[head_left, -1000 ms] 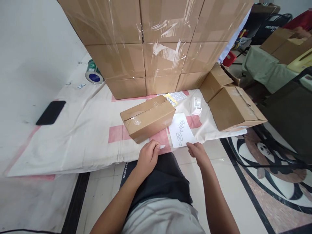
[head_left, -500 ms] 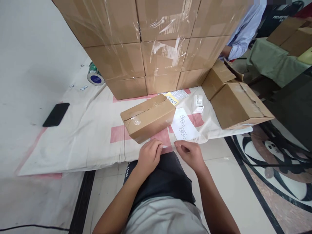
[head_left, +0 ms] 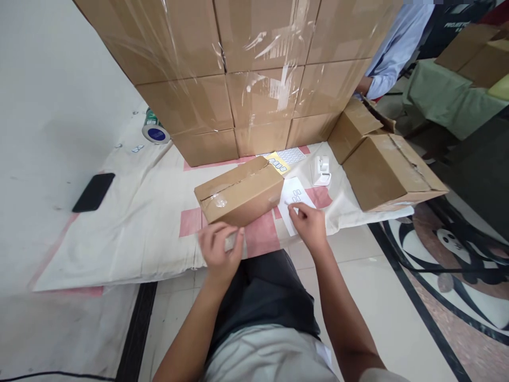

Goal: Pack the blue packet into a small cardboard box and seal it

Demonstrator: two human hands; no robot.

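Note:
A closed cardboard box [head_left: 240, 193] lies at a slant on the cloth-covered table. My left hand [head_left: 220, 252] is at its near left edge, fingers curved and apart from the thumb; nothing shows clearly in it. Over a white sheet [head_left: 288, 220] printed with small blue-outlined shapes, my right hand [head_left: 310, 227] pinches thumb and forefinger together. A tiny pale bit seems to stick out at those fingertips, too small to name. Behind the box's right end is a yellow card [head_left: 278, 163] with similar shapes. A white tape dispenser [head_left: 321, 171] stands farther right.
Tape-wrapped cardboard boxes [head_left: 262, 93] are stacked along the back. Other cartons [head_left: 393, 172] sit at the right edge. To the left lie a black phone [head_left: 94, 192] and a tin can [head_left: 156, 132]. A co-worker's sleeve [head_left: 397, 53] shows behind the stack.
My hands were close together in front of the box. The left has moved left to the box's near edge; the right has moved forward over the sheet.

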